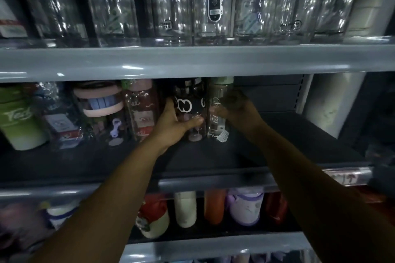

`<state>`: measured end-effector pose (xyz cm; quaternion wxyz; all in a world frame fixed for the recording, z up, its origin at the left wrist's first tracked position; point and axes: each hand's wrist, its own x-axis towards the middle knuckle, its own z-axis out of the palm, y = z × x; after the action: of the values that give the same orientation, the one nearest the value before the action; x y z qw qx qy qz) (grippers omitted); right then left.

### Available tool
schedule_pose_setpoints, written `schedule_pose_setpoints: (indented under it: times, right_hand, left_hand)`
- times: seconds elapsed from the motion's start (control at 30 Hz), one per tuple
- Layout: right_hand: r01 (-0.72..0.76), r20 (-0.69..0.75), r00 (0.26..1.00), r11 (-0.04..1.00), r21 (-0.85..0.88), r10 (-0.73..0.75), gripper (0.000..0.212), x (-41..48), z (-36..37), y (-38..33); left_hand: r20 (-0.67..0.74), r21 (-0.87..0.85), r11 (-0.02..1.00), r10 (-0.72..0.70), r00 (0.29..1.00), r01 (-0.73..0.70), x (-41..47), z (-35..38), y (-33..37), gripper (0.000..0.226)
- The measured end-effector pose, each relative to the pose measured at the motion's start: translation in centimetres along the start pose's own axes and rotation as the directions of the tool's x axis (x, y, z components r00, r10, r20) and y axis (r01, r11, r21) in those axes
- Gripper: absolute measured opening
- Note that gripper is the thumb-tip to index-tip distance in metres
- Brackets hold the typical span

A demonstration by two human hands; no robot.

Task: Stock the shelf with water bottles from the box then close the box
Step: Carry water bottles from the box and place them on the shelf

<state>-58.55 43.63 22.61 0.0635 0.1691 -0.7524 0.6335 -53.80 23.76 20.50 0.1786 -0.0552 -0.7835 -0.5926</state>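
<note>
Both arms reach deep into the middle shelf [213, 156]. My left hand [175, 124] grips a dark clear water bottle [189, 109] with white print, thumb across its front. Beside it stands a clear bottle with a green lid [218, 113] and a price tag at its base; my right hand [239, 109] grips it from the right side. The two bottles stand upright, touching each other, near the back of the shelf. A clear bottle with a green cap and red print [141, 109] stands just left of them. The box is out of view.
Left on the same shelf are a pink-and-blue lidded container [98, 100] and a green cup [19, 117]. Tall clear bottles [213, 2] fill the shelf above. Coloured flasks [213, 207] line the shelf below. The shelf part right of my right hand is bare and dark.
</note>
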Motion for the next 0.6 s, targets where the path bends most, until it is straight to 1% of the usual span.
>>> schedule_pose_setpoints:
  times: [0.1, 0.17, 0.23, 0.3, 0.37, 0.47, 0.53, 0.6]
  right_hand:
    - [0.018, -0.024, 0.999, 0.991, -0.131, -0.021, 0.025, 0.2, 0.4, 0.1]
    - [0.037, -0.047, 0.998, 0.986, -0.161, -0.045, 0.028, 0.3, 0.3, 0.4]
    - [0.068, -0.05, 0.995, 0.971, -0.23, -0.081, 0.031, 0.2, 0.2, 0.3]
    - [0.063, -0.045, 0.996, 0.956, -0.286, -0.079, 0.03, 0.0, 0.2, 0.3]
    - [0.045, -0.055, 0.996, 0.948, -0.316, -0.065, 0.029, -0.3, 0.2, 0.4]
    - [0.043, -0.043, 0.997, 0.919, -0.392, -0.065, 0.025, -0.3, 0.4, 0.8]
    - [0.033, -0.041, 0.998, 0.896, -0.443, -0.057, 0.025, -0.5, 0.6, 0.7]
    - [0.031, -0.013, 0.999, 0.833, -0.552, -0.045, 0.032, -0.9, 0.6, 0.8]
  left_hand:
    - [-0.023, 0.049, 0.999, 0.018, 1.0, -0.017, 0.0, 0.2, 0.2, 0.062]
    - [-0.025, 0.061, 0.998, 0.01, 1.0, -0.008, 0.1, 0.1, 0.2, 0.06]
    - [-0.019, 0.075, 0.997, 0.003, 1.0, -0.001, 0.2, -0.1, 0.1, 0.058]
    - [-0.018, 0.095, 0.995, -0.009, 1.0, 0.01, 0.2, -0.2, 0.0, 0.058]
    - [-0.046, 0.117, 0.993, -0.013, 0.999, 0.018, 0.3, -0.2, -0.5, 0.056]
    - [-0.081, 0.143, 0.989, -0.033, 0.996, 0.044, 0.4, -0.3, -1.0, 0.058]
    - [-0.065, 0.147, 0.986, -0.076, 0.995, 0.085, 0.2, -0.4, -1.2, 0.061]
    - [-0.026, 0.177, 0.978, -0.109, 0.994, 0.112, -0.5, -0.5, -0.8, 0.058]
